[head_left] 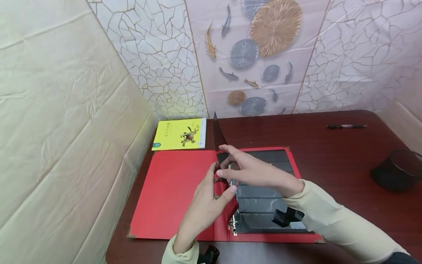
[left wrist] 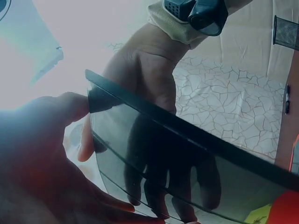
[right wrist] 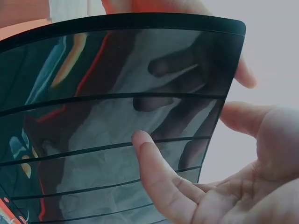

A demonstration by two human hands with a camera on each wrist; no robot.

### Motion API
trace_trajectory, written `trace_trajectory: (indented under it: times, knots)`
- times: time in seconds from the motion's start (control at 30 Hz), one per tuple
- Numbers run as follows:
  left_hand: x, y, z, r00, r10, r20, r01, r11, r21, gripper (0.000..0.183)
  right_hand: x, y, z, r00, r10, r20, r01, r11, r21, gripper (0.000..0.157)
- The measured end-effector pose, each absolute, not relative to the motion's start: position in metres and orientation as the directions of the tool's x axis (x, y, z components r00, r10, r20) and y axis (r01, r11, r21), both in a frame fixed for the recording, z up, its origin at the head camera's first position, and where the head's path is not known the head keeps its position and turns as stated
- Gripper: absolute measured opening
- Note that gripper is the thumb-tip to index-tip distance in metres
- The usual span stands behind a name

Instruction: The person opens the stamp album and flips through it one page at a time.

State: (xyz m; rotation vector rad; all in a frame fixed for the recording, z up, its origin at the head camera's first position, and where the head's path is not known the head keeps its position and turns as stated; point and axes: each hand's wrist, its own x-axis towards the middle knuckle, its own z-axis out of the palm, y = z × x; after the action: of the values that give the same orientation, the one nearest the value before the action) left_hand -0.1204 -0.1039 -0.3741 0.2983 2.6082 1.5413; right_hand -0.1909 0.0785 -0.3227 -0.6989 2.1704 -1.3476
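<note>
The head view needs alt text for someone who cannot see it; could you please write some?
A person's left hand and right hand are at a raised dark page in an open red binder on a table. A yellow book lies behind, with a pen and black container rightward.

In the head view, the right hand's fingers (head_left: 227, 173) and the left hand's fingers (head_left: 210, 178) hide the lower part of the raised pocket sheet (head_left: 218, 132) and part of the binder's ring mechanism (head_left: 234, 225). The mesh pen cup (head_left: 392, 176) by the tabletop's right edge is cut off by the picture. Print on the pen (head_left: 346, 126), near the tabletop's far right corner, is too small to read. In the left wrist view, the left hand is dark, blurred and cropped.
</note>
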Motion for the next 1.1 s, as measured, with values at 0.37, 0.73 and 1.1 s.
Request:
trace_trajectory:
  times: [0.37,0.73,1.1]
  knots:
    - [-0.116,-0.115,-0.379,-0.968,0.222,0.118,0.196,0.375,0.906,0.077,-0.205,0.105,-0.345,-0.867,-0.495,0.046,-0.369,0.578,-0.728,0.061]
    - [-0.109,-0.128,-0.386,-0.953,0.205,0.221,0.284,0.364,0.887,0.070,-0.227,0.154,-0.398,-0.922,-0.379,0.084,-0.360,0.753,-0.551,0.068]
    - [-0.105,-0.138,-0.390,-0.948,0.190,0.254,0.311,0.394,0.865,0.061,-0.252,0.198,-0.442,-0.936,-0.352,-0.015,-0.286,0.783,-0.552,0.078]
